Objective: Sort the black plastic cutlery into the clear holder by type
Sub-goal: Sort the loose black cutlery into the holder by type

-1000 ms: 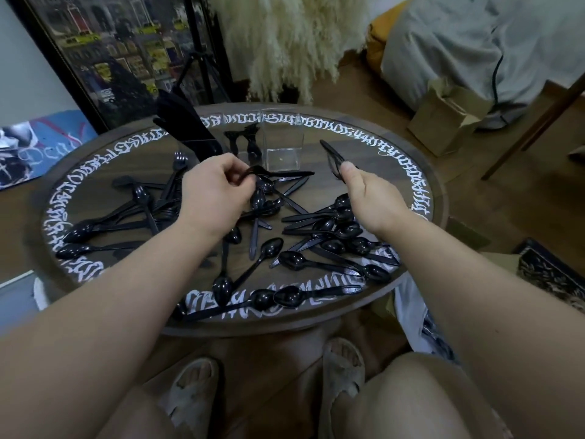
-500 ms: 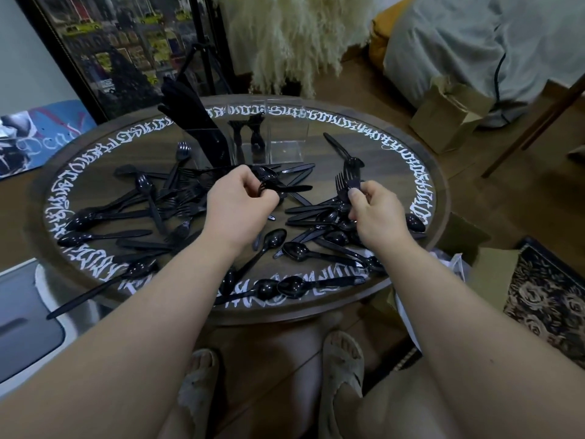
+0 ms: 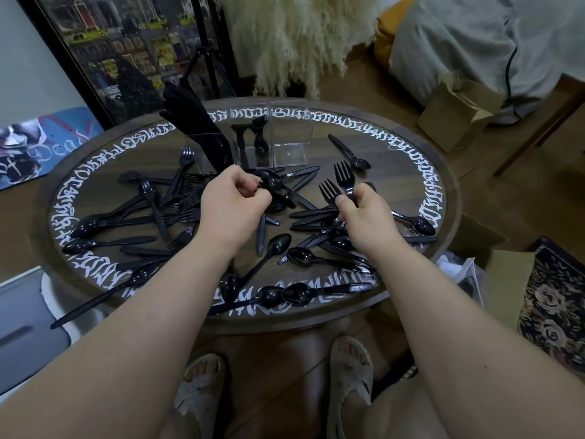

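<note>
Black plastic spoons, forks and knives lie scattered over a round wooden table with white lettering round its rim. My left hand pinches a black spoon at the pile's middle. My right hand grips two black forks, tines pointing up and away. The clear holder stands at the table's far middle. Its left compartment holds knives, its middle one holds forks, and its right one looks bare.
A lone spoon lies right of the holder. Cardboard boxes stand on the floor at right. A framed picture and pampas grass stand behind the table. My sandalled feet are under the near edge.
My right hand came down from above the table, the spoon it held now lies right of the holder, and it has taken hold of two forks. My left hand shifted right, still pinching the spoon.
</note>
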Motion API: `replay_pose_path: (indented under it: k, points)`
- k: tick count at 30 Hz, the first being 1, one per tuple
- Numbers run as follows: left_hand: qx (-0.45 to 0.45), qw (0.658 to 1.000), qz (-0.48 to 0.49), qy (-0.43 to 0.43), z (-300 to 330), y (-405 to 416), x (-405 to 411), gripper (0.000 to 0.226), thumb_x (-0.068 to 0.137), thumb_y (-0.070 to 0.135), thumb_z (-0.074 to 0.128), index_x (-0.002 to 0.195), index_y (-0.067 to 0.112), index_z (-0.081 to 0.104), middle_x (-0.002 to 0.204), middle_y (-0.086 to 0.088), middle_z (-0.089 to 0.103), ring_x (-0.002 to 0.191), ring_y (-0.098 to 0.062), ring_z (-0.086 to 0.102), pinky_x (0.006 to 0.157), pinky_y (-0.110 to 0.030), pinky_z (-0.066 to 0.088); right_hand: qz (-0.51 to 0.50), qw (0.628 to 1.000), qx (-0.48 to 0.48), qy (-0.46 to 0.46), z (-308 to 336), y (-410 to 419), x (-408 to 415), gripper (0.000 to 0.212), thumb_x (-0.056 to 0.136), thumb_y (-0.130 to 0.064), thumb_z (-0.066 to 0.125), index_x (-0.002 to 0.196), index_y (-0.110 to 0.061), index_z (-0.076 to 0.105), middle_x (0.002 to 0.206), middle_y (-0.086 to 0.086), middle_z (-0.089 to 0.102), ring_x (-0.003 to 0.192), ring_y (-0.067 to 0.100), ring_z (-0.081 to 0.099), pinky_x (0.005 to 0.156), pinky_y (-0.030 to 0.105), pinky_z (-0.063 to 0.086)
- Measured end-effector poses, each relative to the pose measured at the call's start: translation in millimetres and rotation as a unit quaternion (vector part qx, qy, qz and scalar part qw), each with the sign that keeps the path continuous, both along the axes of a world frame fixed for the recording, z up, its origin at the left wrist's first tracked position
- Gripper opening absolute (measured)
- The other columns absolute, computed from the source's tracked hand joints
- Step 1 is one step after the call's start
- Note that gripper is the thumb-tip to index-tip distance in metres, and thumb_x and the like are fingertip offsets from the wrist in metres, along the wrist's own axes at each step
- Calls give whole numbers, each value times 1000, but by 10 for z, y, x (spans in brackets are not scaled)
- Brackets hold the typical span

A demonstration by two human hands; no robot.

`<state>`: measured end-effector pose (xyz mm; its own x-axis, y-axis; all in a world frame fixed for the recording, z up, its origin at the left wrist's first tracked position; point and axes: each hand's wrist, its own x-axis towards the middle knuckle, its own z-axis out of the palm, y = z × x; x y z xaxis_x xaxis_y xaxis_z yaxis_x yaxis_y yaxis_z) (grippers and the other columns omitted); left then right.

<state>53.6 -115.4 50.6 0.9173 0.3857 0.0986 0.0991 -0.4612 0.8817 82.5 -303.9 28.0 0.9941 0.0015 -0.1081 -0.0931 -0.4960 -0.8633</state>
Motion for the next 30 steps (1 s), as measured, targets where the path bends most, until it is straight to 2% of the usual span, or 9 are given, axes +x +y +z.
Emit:
replay_pose_path:
  k: [3, 5, 7, 10, 13, 17, 21, 24, 30]
  points:
    - [-26, 1000, 5, 0, -18, 19, 2, 20, 80, 15, 66, 71, 16, 47, 72, 3, 60, 61, -13, 52, 60, -31, 43, 15, 999, 36, 20, -24, 27, -8, 17, 98, -28, 46, 92, -13, 51, 77, 4, 57, 70, 18, 50, 69, 41, 46]
    - [-43, 999, -7, -5, -27, 13, 4, 16, 80, 15, 61, 75, 21, 47, 79, -5, 67, 72, -20, 65, 67, -38, 51, 15, 997, 68, 32, -14, 51, -11, 14, 98, -28, 45, 91, -16, 52, 73, 2, 53, 70, 20, 49, 69, 42, 46]
    - [-51, 998, -25, -8, -23, -14, 2, 21, 89, 11, 54, 82, 28, 46, 84, -3, 68, 80, -14, 70, 71, -32, 53, 17, 996, 79, 31, 7, 75, -6, 13, 98, -25, 44, 93, -16, 53, 70, 1, 50, 70, 20, 48, 68, 41, 44]
    - [-43, 998, -45, -5, -27, -50, 3, 21, 97, 11, 46, 92, 31, 45, 84, 2, 63, 63, -3, 67, 57, -16, 46, 20, 996, 86, 26, 27, 109, -13, 16, 99, -21, 43, 94, -17, 57, 68, -4, 50, 69, 16, 48, 68, 35, 42]
    - [-14, 999, -45, 5, -87, -27, 28, 13, 98, 15, 45, 103, 26, 47, 79, 3, 64, 49, -1, 57, 46, -11, 38, 12, 994, 99, 43, 12, 137, -13, 26, 100, -21, 44, 94, -1, 60, 69, 4, 51, 69, 20, 46, 66, 33, 40]
    - [9, 997, -59, 41, -138, -21, 76, 29, 99, 12, 40, 124, 23, 50, 86, 4, 64, 64, 0, 55, 49, -11, 39, 3, 989, 143, 46, 20, 181, 13, 24, 97, -22, 52, 90, -6, 69, 87, 18, 70, 87, 34, 64, 85, 41, 52]
    - [-19, 995, -87, 49, -173, -45, 72, 42, 98, 6, 44, 138, 17, 49, 98, -2, 67, 72, 6, 61, 63, -3, 45, -7, 978, 200, 61, 25, 213, 25, 22, 94, -14, 56, 74, -13, 64, 53, -11, 57, 48, 0, 49, 56, 18, 40]
    - [-46, 995, -79, 43, -208, -36, 62, 39, 96, 9, 50, 134, 14, 54, 86, 10, 68, 69, 4, 64, 73, -10, 50, -11, 970, 231, 72, 31, 260, 19, 13, 90, -8, 59, 78, -14, 57, 63, -3, 57, 42, -1, 44, 54, 18, 32]
    - [-37, 994, -90, 44, -189, -79, 45, 36, 97, 11, 49, 127, 26, 60, 79, 8, 67, 60, 5, 58, 60, -10, 46, 7, 954, 276, 115, 57, 394, 1, 20, 92, -19, 60, 72, -13, 60, 63, 1, 57, 36, 1, 32, 39, 18, 26]
